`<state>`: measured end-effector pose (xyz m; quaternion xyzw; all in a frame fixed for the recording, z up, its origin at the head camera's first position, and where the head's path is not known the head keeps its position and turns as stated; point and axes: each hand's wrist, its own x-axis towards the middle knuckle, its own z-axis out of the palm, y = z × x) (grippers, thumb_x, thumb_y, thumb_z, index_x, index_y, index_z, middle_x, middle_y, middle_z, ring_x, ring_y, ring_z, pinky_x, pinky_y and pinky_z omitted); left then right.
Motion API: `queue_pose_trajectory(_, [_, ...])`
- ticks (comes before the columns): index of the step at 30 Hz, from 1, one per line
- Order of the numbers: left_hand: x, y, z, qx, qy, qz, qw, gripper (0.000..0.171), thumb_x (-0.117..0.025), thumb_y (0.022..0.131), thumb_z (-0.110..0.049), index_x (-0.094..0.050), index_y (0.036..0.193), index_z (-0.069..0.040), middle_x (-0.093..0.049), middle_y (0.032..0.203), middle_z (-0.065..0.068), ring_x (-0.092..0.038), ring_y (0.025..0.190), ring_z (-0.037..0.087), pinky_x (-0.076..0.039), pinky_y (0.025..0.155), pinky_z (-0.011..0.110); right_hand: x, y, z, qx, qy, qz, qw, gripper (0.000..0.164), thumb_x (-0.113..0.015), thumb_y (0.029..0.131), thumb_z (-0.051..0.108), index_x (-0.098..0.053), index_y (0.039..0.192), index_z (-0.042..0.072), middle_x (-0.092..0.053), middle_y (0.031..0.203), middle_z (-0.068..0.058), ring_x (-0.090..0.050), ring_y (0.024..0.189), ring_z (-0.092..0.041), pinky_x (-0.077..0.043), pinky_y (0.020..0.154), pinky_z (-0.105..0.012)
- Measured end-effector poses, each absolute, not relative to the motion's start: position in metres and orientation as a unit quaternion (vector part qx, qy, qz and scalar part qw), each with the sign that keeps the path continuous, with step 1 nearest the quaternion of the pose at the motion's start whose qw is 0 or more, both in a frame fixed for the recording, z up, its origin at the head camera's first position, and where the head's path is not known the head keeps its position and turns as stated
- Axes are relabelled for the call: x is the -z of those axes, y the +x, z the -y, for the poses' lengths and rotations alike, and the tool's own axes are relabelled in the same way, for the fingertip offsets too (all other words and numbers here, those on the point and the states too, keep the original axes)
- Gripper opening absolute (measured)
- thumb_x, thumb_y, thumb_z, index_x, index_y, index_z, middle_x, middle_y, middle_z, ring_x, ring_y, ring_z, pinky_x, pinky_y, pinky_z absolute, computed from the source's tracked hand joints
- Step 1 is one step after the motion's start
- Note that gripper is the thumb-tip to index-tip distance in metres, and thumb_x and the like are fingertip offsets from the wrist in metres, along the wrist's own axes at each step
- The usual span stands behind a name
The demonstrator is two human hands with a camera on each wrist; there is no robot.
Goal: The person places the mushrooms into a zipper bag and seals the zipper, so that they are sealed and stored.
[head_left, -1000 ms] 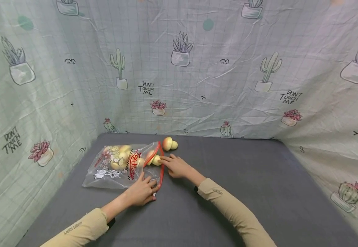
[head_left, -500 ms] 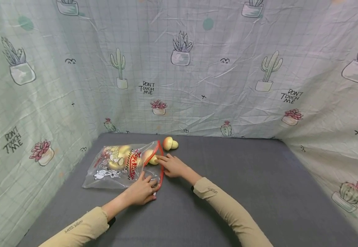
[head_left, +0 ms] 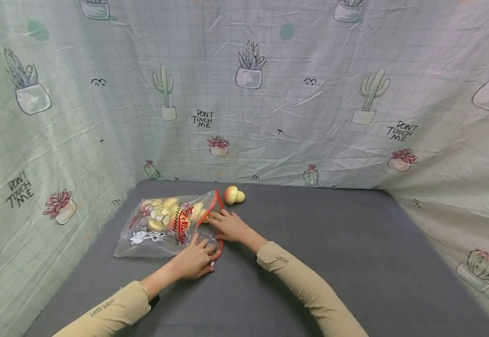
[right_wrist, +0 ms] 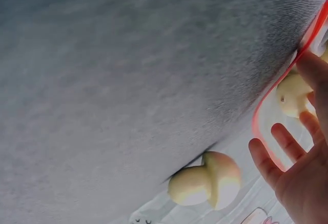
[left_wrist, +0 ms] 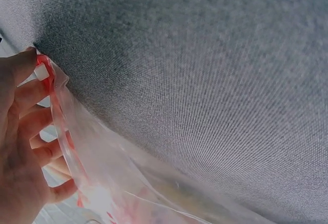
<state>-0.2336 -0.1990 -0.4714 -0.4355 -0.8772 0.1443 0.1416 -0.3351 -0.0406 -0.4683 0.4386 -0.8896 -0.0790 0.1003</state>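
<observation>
A clear plastic bag point(head_left: 183, 224) with a red-edged mouth and printed cartoon figures lies on its side at the left, several yellow toy mushrooms point(head_left: 157, 225) inside. My left hand point(head_left: 191, 260) grips the near side of its mouth; in the left wrist view, thumb and fingers lie around the red rim point(left_wrist: 61, 126). At the opening, my right hand point(head_left: 233, 228) reaches in with fingers extended against a pale yellow mushroom point(right_wrist: 292, 95). Its thumb lies by the rim, apart from the other fingers. That mushroom is partly hidden behind the fingers.
One loose mushroom point(head_left: 233, 195) with a reddish cap lies just behind the bag's mouth, beyond my right hand. A dark grey tabletop point(head_left: 333, 243) extends to the right. Cactus-printed cloth point(head_left: 270, 150) stands along the back and sides.
My right hand has moved left into the bag's mouth, and the mushroom at its fingertips has slid deeper inside. The left hand stays at the rim.
</observation>
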Motion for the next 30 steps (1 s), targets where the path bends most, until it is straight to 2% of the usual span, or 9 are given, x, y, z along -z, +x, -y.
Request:
queue_pose_trajectory(12, [0.470,-0.233,0.199,-0.144,-0.435,0.877,0.146,0.041,-0.054,0.083,-0.044,-0.063,0.113,-0.019,-0.060,0.110,0.002,-0.052,0.093,0.023,-0.035,0.083,0.054,0.464,-0.336,0.049,0.122,0.436,0.887,0.091,0.066,-0.058,0.080,0.045,-0.035,0.137,0.023,-0.035,0.140,0.005,-0.040,0.115,-0.015,-0.046,0.085,-0.035])
queue_pose_trajectory(19, [0.472,-0.232,0.197,-0.151,-0.439,0.871,0.158,0.040,-0.055,0.082,-0.045,-0.064,0.111,-0.019,-0.060,0.108,0.002,-0.053,0.092,0.023,-0.036,0.083,0.055,0.465,-0.335,0.044,0.110,0.444,0.886,0.073,0.063,-0.054,0.083,0.045,-0.031,0.139,0.024,-0.033,0.143,0.004,-0.039,0.120,-0.016,-0.045,0.087,-0.036])
queue_pose_trajectory(30, [0.469,-0.232,0.197,-0.154,-0.432,0.878,0.139,0.040,-0.053,0.083,-0.044,-0.062,0.114,-0.019,-0.059,0.110,0.002,-0.053,0.092,0.023,-0.037,0.084,0.054,0.466,-0.343,0.031,0.077,0.432,0.896,0.072,0.051,-0.044,0.091,0.039,-0.033,0.138,0.024,-0.033,0.143,0.006,-0.037,0.120,-0.016,-0.042,0.089,-0.040])
